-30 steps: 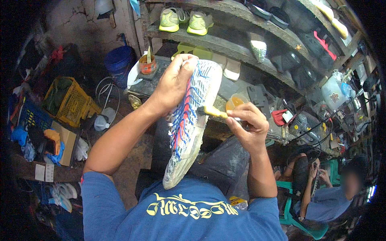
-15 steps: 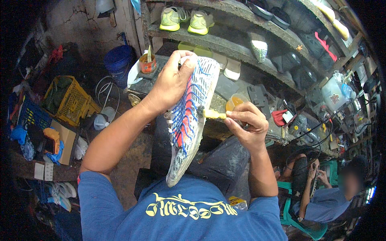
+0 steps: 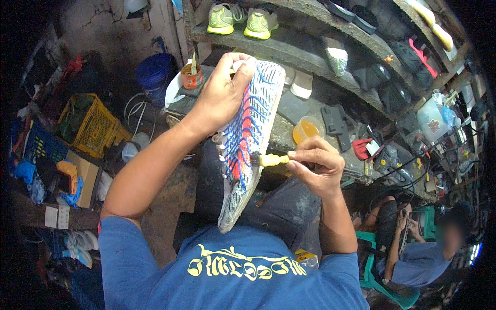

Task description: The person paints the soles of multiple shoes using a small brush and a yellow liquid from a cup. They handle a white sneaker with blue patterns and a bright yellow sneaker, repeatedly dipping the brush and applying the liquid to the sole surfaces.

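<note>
A white and black patterned sneaker (image 3: 261, 111) with blue cords and a red area along it hangs lengthwise in front of my chest. My left hand (image 3: 226, 90) is closed round its upper end, thumb on the near side. Between the thumb and fingers of my right hand (image 3: 318, 163) is a small brush (image 3: 274, 160) with a yellow, coated-looking handle. Its dark bristles touch the sneaker's side, near the edge of the sole. Just beyond the right hand stands a clear tub (image 3: 308, 129) of orange-yellow liquid on the bench.
Shelves (image 3: 289, 46) with several shoes run along the back. An orange-red can (image 3: 191, 76) holds a flat stick at the bench's left. At left are a blue bucket (image 3: 155, 72) and a yellow crate (image 3: 95, 126). At right a person (image 3: 421, 258) sits holding a shoe.
The sneaker's lower end has risen slightly with the left hand's movement. The brush has shifted a little down and left along the shoe's side, its bristles still against it.
</note>
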### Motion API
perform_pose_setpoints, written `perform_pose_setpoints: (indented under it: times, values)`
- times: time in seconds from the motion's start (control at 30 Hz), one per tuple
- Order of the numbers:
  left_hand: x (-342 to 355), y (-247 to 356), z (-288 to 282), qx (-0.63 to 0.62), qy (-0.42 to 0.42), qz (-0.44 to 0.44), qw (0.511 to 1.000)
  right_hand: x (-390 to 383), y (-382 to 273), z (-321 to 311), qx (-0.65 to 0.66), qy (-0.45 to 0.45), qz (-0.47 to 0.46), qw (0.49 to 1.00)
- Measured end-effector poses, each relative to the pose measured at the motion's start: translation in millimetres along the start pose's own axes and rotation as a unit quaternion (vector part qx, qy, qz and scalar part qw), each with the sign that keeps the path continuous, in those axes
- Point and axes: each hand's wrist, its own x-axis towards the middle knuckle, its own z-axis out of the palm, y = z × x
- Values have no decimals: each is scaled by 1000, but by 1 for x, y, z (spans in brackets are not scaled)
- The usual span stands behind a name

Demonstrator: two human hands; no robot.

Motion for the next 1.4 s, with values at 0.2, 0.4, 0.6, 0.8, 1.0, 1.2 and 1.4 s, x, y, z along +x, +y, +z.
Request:
perform_pose_setpoints:
  times: [0.2,0.4,0.6,0.8,1.0,1.2,1.4]
  values:
    - [5,-5,0,-29,20,24,999,-5,-5,0,54,-57,-7,997]
    - [2,5,6,-39,1,13,999,-3,4,9,121,74,42,989]
    - [2,14,9,-75,-5,23,997,-2,13,18,156,32,23,987]
    - [4,14,10,-68,-7,16,998,-1,4,-8,80,60,24,995]
    - [9,6,13,-46,-5,13,999,1,0,-10,15,32,3,999]
    - [12,-7,11,-49,-9,2,999,-2,-1,-4,15,22,-12,1000]
    - [18,-13,13,-84,-2,-45,995,-5,-1,-3,-4,15,-25,1000]
